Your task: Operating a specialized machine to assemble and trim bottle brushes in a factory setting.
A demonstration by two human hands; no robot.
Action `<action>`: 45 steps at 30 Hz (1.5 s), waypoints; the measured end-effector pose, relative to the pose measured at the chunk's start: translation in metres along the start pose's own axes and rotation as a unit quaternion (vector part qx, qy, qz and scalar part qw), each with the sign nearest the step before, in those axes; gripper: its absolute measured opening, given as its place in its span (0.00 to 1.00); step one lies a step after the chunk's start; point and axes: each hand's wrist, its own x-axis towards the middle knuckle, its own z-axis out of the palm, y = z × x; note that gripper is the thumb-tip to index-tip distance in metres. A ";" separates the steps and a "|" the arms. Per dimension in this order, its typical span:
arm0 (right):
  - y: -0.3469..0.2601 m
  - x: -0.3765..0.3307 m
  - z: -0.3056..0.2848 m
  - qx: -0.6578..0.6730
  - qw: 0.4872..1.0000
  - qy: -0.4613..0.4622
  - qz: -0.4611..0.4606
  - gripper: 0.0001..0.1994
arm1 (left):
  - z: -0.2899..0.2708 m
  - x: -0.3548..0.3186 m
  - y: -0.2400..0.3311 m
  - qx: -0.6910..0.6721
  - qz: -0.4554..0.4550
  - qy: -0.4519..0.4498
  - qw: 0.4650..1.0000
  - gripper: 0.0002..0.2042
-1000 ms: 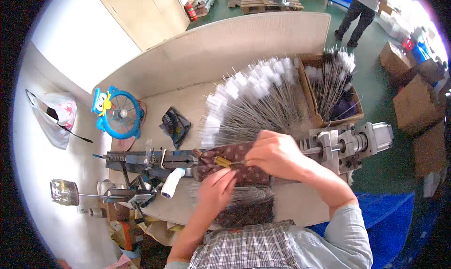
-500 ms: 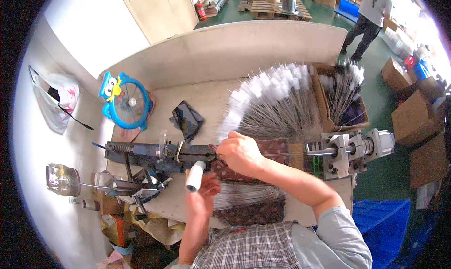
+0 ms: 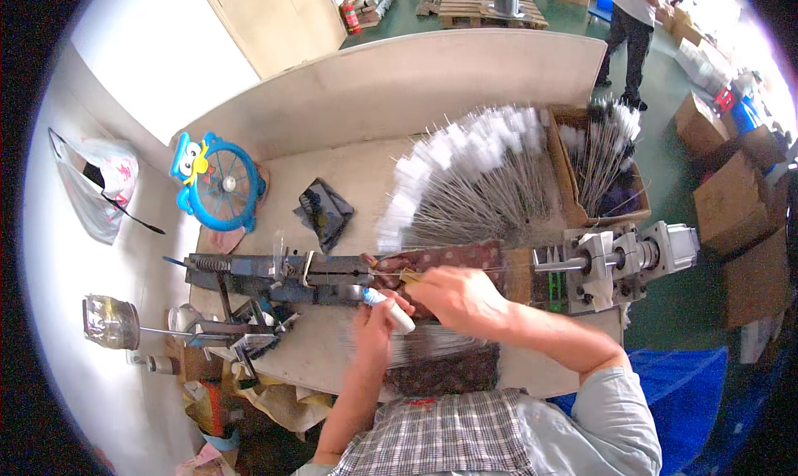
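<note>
My left hand is closed around a white cylinder with a blue end, held slanting just on my side of the bench jig. A thin wire runs across the jig, from a metal spindle on the right to a dark clamp bar on the left. My right hand is bent beside this wire, its fingers curled and blurred. At its fingertips shows a small yellowish piece, too smeared to name. Brown dotted cloth lies under the wire.
White-tipped wire brushes fan out behind the jig, beside a cardboard box of more brushes. A blue round fan and a dark plastic bag are at the left. Beyond the back panel stands another person.
My right hand has moved right and a little nearer to me along the wire. My left hand has shifted right, and the white cylinder has turned so its blue end points up and left.
</note>
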 end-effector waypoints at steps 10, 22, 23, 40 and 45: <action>0.033 -0.019 0.072 -0.056 0.983 -0.133 0.110 0.10 | -0.026 0.002 0.000 0.405 0.062 -0.004 0.912 0.16; 0.014 -0.021 0.022 -0.003 0.977 -0.201 0.065 0.14 | -0.190 -0.019 0.013 -0.195 -0.099 0.231 0.948 0.17; 0.012 -0.020 0.019 0.004 0.973 -0.212 0.091 0.16 | -0.193 -0.017 0.013 -0.201 -0.103 0.232 0.946 0.16; 0.018 0.000 -0.036 0.001 0.986 -0.045 0.163 0.09 | -0.060 -0.038 0.012 -0.119 0.061 0.165 0.977 0.06; 0.023 -0.003 -0.043 0.083 0.976 -0.069 0.191 0.10 | 0.035 -0.017 0.016 -0.080 0.024 -0.021 0.996 0.07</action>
